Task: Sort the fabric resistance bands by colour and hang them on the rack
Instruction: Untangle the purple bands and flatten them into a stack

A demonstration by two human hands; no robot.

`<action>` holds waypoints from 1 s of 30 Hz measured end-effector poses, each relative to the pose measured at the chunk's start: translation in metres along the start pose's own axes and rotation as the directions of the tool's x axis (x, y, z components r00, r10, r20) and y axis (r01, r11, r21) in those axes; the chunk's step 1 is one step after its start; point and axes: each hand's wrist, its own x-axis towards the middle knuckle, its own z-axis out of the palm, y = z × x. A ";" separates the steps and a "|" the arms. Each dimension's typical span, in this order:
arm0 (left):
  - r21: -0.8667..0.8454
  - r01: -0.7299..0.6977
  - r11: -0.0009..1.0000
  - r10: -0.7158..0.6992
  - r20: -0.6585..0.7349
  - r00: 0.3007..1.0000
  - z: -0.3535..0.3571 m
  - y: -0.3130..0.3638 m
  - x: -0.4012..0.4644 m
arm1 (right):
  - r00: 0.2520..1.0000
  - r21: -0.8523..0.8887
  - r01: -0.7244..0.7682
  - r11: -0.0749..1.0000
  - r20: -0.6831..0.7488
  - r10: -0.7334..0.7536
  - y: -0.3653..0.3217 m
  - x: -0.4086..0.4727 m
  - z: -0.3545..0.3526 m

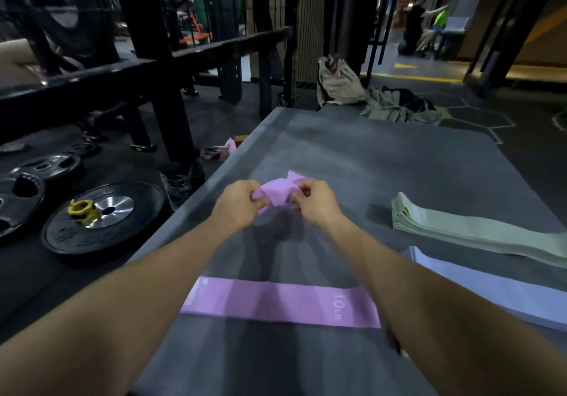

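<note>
Your left hand [237,200] and right hand [314,200] both pinch a bunched pink band [276,191] above the mat [383,162].

Both bare forearms reach forward, wrists nearly level. The left hand [237,202] and right hand [316,200] sit close together, fingers [303,191] curled inward and pinched.

This is a gym: at the left of the frame black weight plates [102,218] lie on dark rubber flooring, one with a yellow barbell collar [83,211] on it, beside a black steel rack [159,67]. A grey exercise mat [352,156] fills the centre, and yellow floor markings [411,77] show at upper right
</note>
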 end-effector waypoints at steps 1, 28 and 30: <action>-0.051 -0.022 0.998 0.022 -0.012 1.000 -0.008 0.008 -0.003 | 1.000 0.032 0.023 0.999 -0.021 -0.022 -0.009 -0.005 -0.008; -0.796 0.032 0.604 0.115 0.127 0.985 -0.141 0.179 -0.181 | 0.958 0.268 0.246 0.932 -0.210 -0.193 -0.154 -0.190 -0.143; -0.844 0.043 0.534 0.118 0.125 0.985 -0.139 0.178 -0.186 | 0.971 0.257 0.212 0.943 -0.164 -0.174 -0.152 -0.197 -0.143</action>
